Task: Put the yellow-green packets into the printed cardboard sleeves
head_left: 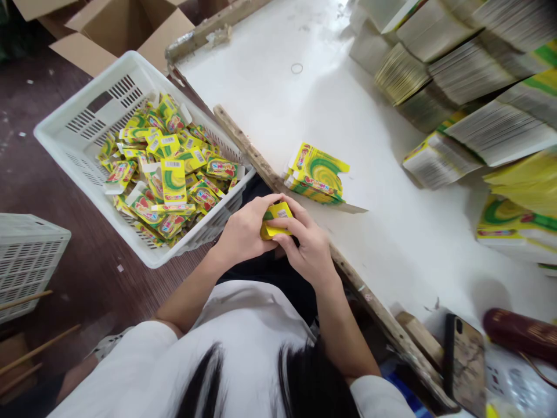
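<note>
Between my two hands, just off the table's edge, is a small yellow and green carton (284, 212) with a barcode on one flap. My left hand (247, 229) grips it from the left, fingers curled round it. The fingers of my right hand (307, 241) press on its right side and lower flap. A short stack of flat cartons (317, 173) in the same print lies on the table beyond my hands. To the left, a white plastic basket (150, 255) holds many folded cartons (174, 174) in a loose heap.
Bundled flat cartons (470, 75) are piled on the white table (270, 69) at right. A phone (465, 363), a dark red cylinder (520, 334) and a wood block (420, 337) sit lower right. An open cardboard box (117, 29) stands behind the basket; another crate (30, 255) is far left.
</note>
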### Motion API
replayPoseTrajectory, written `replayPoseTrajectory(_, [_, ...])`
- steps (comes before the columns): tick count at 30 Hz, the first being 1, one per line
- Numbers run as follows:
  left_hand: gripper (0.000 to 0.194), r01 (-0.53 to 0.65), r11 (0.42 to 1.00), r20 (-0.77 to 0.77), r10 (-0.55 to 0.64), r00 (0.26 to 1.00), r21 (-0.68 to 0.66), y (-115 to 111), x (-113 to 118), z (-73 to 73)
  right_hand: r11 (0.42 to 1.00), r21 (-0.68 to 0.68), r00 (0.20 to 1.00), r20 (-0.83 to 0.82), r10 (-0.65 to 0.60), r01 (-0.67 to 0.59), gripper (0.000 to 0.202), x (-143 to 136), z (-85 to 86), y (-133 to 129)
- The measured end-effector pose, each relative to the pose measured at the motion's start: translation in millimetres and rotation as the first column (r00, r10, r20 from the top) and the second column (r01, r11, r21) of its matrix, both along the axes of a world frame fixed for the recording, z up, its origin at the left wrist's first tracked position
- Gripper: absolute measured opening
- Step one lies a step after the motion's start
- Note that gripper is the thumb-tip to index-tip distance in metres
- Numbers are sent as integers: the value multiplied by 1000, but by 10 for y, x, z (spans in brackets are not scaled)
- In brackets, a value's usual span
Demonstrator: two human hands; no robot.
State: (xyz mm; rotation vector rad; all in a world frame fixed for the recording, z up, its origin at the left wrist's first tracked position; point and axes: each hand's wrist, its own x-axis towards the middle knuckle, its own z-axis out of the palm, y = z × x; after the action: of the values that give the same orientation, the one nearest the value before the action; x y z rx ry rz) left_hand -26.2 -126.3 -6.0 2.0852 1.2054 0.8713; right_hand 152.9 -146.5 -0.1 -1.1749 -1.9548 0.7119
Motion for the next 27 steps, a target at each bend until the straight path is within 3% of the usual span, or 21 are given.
replayPoseTrajectory(11, [61, 7, 998, -37, -5, 999, 69, 19, -13, 1, 1000, 21, 1000, 28, -10, 9, 27, -29, -28, -12])
replayPoseTrajectory(27, [63, 31, 999, 22, -30, 999, -27, 1, 16, 29, 1000, -17, 1000, 21, -1, 2, 29, 37, 21, 2])
